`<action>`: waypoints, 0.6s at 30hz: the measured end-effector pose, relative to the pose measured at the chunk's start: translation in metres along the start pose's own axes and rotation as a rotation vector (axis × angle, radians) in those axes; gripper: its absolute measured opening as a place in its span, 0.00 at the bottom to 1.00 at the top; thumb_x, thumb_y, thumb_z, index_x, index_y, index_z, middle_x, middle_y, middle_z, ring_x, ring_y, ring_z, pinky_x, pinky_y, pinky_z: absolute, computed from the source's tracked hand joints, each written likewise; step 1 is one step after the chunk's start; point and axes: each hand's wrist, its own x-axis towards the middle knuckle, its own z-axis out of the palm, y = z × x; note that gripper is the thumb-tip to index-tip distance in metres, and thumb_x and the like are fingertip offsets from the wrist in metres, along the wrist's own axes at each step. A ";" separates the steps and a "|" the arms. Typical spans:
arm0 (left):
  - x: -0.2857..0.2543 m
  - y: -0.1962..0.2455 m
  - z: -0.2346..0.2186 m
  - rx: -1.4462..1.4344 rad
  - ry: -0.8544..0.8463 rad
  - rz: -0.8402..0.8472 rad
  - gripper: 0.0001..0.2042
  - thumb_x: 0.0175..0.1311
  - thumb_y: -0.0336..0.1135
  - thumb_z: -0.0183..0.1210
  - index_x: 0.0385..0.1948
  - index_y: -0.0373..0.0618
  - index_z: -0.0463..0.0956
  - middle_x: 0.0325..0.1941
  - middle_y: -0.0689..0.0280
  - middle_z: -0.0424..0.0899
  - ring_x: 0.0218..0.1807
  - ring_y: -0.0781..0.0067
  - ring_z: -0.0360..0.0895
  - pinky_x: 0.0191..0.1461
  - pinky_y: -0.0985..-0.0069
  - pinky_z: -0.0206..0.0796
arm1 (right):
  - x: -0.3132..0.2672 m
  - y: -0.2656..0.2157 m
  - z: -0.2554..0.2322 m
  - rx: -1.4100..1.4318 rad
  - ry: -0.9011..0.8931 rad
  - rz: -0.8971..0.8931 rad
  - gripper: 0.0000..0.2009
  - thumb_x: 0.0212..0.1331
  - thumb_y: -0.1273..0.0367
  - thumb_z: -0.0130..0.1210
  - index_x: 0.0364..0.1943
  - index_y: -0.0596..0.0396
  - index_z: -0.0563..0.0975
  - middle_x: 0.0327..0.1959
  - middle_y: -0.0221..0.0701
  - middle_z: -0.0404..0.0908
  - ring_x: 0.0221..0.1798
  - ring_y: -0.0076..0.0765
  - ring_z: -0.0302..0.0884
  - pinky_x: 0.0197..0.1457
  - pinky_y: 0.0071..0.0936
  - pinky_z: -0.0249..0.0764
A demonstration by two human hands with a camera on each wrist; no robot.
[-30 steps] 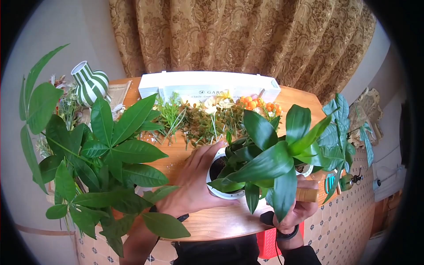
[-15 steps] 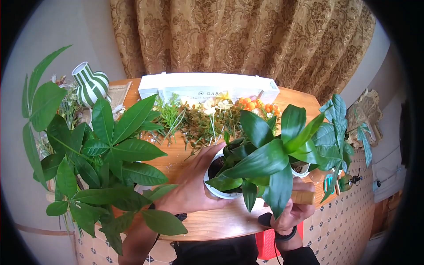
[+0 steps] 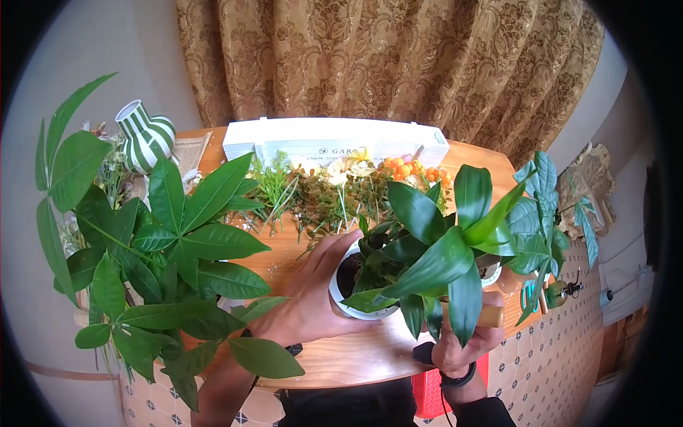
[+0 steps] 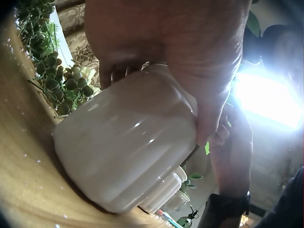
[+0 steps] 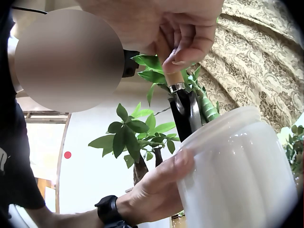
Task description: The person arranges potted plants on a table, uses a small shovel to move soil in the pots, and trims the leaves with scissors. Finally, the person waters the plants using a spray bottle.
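My left hand (image 3: 306,299) grips a white ribbed pot (image 4: 123,137) from its left side, thumb near the rim. Dark soil (image 3: 348,275) and a leafy plant (image 3: 430,267) with broad glossy leaves fill the pot. In my right hand (image 3: 462,349) is a small trowel (image 5: 174,80), its wooden handle (image 3: 491,316) held in curled fingers. The right wrist view shows the trowel's dark metal blade (image 5: 183,118) pointing down inside the rim, beside the plant's stem. Its tip is hidden by the pot wall. Leaves cover part of the right hand in the head view.
A large-leaved plant (image 3: 220,249) spreads over the left side. Artificial flowers and greenery (image 3: 327,196) lie before a long white planter box (image 3: 284,132). A striped vase (image 3: 146,135) stands at back left. Another plant (image 3: 526,228) and a spray bottle (image 3: 558,293) are at right.
The pot has shifted slightly left. The trowel handle in my right hand has moved a little left, and the plant's leaves have swayed. My left hand keeps its hold on the pot.
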 end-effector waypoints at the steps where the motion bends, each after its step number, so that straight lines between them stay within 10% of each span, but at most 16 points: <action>1: 0.001 0.002 -0.001 0.005 -0.005 -0.009 0.55 0.34 0.47 0.83 0.67 0.33 0.60 0.64 0.48 0.70 0.67 0.44 0.69 0.71 0.56 0.63 | -0.002 0.000 0.001 -0.005 -0.007 -0.002 0.16 0.61 0.68 0.67 0.40 0.65 0.71 0.32 0.41 0.79 0.27 0.39 0.79 0.28 0.31 0.76; 5: 0.002 -0.002 0.002 0.031 0.008 0.026 0.55 0.34 0.47 0.83 0.67 0.33 0.60 0.64 0.49 0.71 0.66 0.45 0.69 0.71 0.56 0.63 | -0.007 0.003 0.004 0.006 -0.031 -0.064 0.19 0.63 0.67 0.62 0.52 0.66 0.75 0.43 0.37 0.77 0.41 0.31 0.77 0.45 0.27 0.71; 8: 0.001 -0.005 0.004 0.036 0.025 0.051 0.55 0.33 0.47 0.83 0.67 0.33 0.60 0.63 0.49 0.71 0.66 0.45 0.69 0.70 0.56 0.64 | 0.001 -0.001 0.004 0.010 0.011 0.013 0.17 0.61 0.67 0.68 0.41 0.63 0.71 0.33 0.41 0.78 0.28 0.39 0.80 0.29 0.32 0.75; 18: 0.000 -0.005 0.002 0.011 0.007 0.022 0.58 0.30 0.48 0.84 0.68 0.32 0.60 0.64 0.49 0.70 0.66 0.45 0.68 0.70 0.56 0.64 | 0.000 0.001 0.009 -0.025 0.049 -0.055 0.17 0.60 0.67 0.68 0.39 0.66 0.73 0.32 0.42 0.80 0.27 0.40 0.80 0.29 0.31 0.75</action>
